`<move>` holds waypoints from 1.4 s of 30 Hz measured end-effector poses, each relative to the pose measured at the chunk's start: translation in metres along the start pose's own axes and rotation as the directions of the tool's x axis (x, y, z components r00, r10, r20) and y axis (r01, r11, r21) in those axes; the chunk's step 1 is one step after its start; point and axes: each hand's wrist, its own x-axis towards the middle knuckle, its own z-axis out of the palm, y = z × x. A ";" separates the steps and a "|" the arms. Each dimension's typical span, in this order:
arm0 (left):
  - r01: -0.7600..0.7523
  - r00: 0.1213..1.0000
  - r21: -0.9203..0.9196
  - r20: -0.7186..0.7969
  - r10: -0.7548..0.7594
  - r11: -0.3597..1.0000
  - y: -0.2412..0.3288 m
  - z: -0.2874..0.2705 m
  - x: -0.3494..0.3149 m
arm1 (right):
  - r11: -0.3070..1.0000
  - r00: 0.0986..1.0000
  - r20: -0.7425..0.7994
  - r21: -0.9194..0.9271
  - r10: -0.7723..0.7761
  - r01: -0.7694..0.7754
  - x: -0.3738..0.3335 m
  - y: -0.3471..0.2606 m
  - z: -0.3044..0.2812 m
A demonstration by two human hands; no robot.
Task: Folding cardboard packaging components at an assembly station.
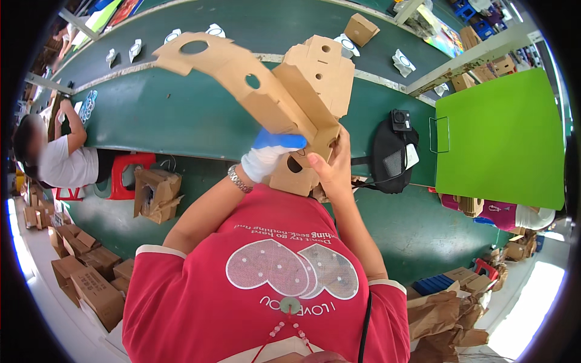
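A brown die-cut cardboard piece [233, 75] with round holes is partly folded and held up in front of my chest. My left hand [272, 151], in a white glove with blue fingers, closes on its lower left side. My bare right hand [333, 166] grips its lower right corner, thumb on the near face. Beyond it, more flat cardboard blanks [330, 72] with small holes lie on the green table [151, 115]. Another cardboard part [293, 181] shows below my hands, against my shirt.
Behind the table a dark conveyor belt [266, 30] carries several white parts and a small carton [361, 30]. A black bag [390, 160] is at the table edge to the right, beside a bright green board [502, 139]. At left a person [66, 151] sits near a red stool [124, 175].
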 end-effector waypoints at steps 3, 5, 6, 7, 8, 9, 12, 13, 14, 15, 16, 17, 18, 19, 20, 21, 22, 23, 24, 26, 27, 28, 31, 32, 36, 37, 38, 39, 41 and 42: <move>0.109 0.989 -0.316 -0.060 -0.134 0.943 -0.011 0.009 -0.002 | 0.994 0.986 -0.136 -0.042 0.092 -0.099 -0.016 0.018 -0.003; 0.131 0.988 -0.237 -0.049 -0.146 0.963 -0.019 -0.003 -0.007 | 0.991 0.989 -0.072 -0.038 0.127 -0.130 -0.026 0.038 -0.014; 0.191 0.981 -0.386 0.051 -0.185 0.903 -0.019 -0.014 -0.010 | 0.973 0.978 0.015 -0.107 0.206 -0.203 -0.028 0.037 -0.025; 0.262 0.965 -0.515 0.161 -0.207 0.816 -0.020 -0.024 -0.013 | 0.973 0.978 0.023 -0.109 0.207 -0.204 -0.025 0.032 -0.030; 0.295 0.953 -0.504 0.220 -0.209 0.812 -0.020 -0.031 -0.018 | 0.979 0.988 0.020 0.132 0.153 -0.155 -0.023 0.024 -0.033; 0.296 0.952 -0.503 0.221 -0.210 0.812 -0.020 -0.031 -0.023 | 0.926 0.995 -0.004 0.366 0.102 -0.093 -0.023 0.017 -0.033; 0.376 0.917 -0.352 0.278 -0.288 0.857 -0.019 -0.033 -0.043 | 0.897 0.967 0.036 0.366 0.251 -0.247 -0.018 0.005 -0.016; 0.344 0.925 -0.121 0.213 -0.314 0.931 -0.017 -0.042 -0.047 | 0.873 0.931 0.096 0.325 0.353 -0.364 -0.015 0.001 -0.010; 0.310 0.935 0.121 0.142 -0.325 0.943 -0.016 -0.051 -0.052 | 0.873 0.938 0.020 0.359 0.346 -0.330 -0.019 -0.004 -0.002; 0.272 0.946 0.356 0.071 -0.316 0.894 -0.016 -0.056 -0.056 | 0.873 0.939 0.023 0.361 0.344 -0.328 -0.021 -0.001 -0.001; 0.289 0.957 0.313 -0.081 -0.278 0.905 -0.009 -0.045 -0.062 | 0.877 0.945 -0.007 0.375 0.328 -0.302 -0.025 0.002 -0.002; 0.298 0.954 0.315 -0.083 -0.286 0.901 -0.002 -0.035 -0.064 | 0.879 0.948 -0.039 0.388 0.315 -0.276 -0.029 0.005 -0.003; 0.214 0.975 0.341 -0.129 -0.180 0.915 0.007 -0.025 -0.066 | 0.874 0.946 -0.036 0.396 0.323 -0.283 -0.034 0.003 -0.001; 0.132 0.982 0.373 -0.173 -0.071 0.918 0.014 -0.021 -0.066 | 0.950 0.962 -0.048 0.180 0.267 -0.255 -0.036 -0.001 0.002; 0.147 0.988 0.657 -0.134 -0.077 0.740 0.020 -0.021 -0.065 | 0.976 0.977 -0.047 -0.045 0.210 -0.212 -0.036 -0.001 0.003; 0.106 0.991 0.696 -0.135 -0.016 0.710 0.024 -0.009 -0.072 | 0.977 0.978 -0.045 -0.049 0.206 -0.208 -0.037 -0.004 0.005; 0.101 0.991 0.695 -0.135 -0.008 0.712 0.023 -0.009 -0.075 | 0.969 0.992 0.005 -0.214 0.128 -0.124 -0.037 -0.007 0.007; 0.094 0.991 0.693 -0.134 -0.001 0.715 0.021 -0.011 -0.077 | 0.928 0.996 0.065 -0.370 0.057 -0.029 -0.037 -0.009 0.007; 0.140 0.987 0.523 -0.140 -0.076 0.841 0.021 -0.016 -0.071 | 0.942 0.998 0.046 -0.335 0.038 -0.021 -0.036 -0.002 0.003; 0.200 0.978 0.170 -0.099 -0.185 0.965 0.025 -0.017 -0.064 | 0.969 0.993 0.013 -0.218 0.121 -0.115 -0.030 0.001 -0.001; 0.196 0.979 0.176 -0.097 -0.182 0.965 0.023 -0.014 -0.060 | 0.975 0.980 -0.008 -0.101 0.200 -0.200 -0.026 0.003 -0.002; 0.165 0.986 0.238 -0.077 -0.151 0.957 0.016 -0.013 -0.056 | 0.983 0.989 -0.069 -0.123 0.128 -0.136 -0.024 0.019 -0.001; 0.149 0.984 0.173 -0.125 -0.128 0.974 -0.003 -0.022 -0.048 | 0.969 0.956 -0.161 0.030 0.245 -0.243 -0.014 0.032 0.004; 0.062 0.998 0.385 -0.053 -0.045 0.921 -0.004 -0.031 -0.049 | 0.956 0.938 -0.205 0.144 0.280 -0.254 -0.011 0.032 0.010; -0.005 0.990 0.497 -0.122 0.076 0.868 -0.024 -0.035 -0.066 | 0.934 0.905 -0.235 0.043 0.355 -0.355 -0.027 0.046 0.002; 0.006 0.979 0.487 -0.181 0.094 0.874 -0.031 -0.035 -0.065 | 0.921 0.886 -0.253 0.099 0.389 -0.377 -0.034 0.055 -0.001; -0.027 0.964 0.481 -0.219 0.150 0.876 -0.027 -0.027 -0.062 | 0.929 0.882 -0.292 0.136 0.370 -0.345 -0.039 0.066 -0.001; -0.064 0.944 0.471 -0.256 0.206 0.880 -0.022 -0.017 -0.058 | 0.935 0.877 -0.329 0.170 0.351 -0.310 -0.040 0.069 0.001; -0.066 0.933 0.476 -0.282 0.224 0.877 -0.022 -0.016 -0.055 | 0.949 0.901 -0.308 0.177 0.307 -0.263 -0.033 0.052 0.009; -0.043 0.934 0.442 -0.300 0.193 0.896 -0.024 -0.017 -0.050 | 0.964 0.923 -0.281 0.118 0.263 -0.238 -0.030 0.051 0.010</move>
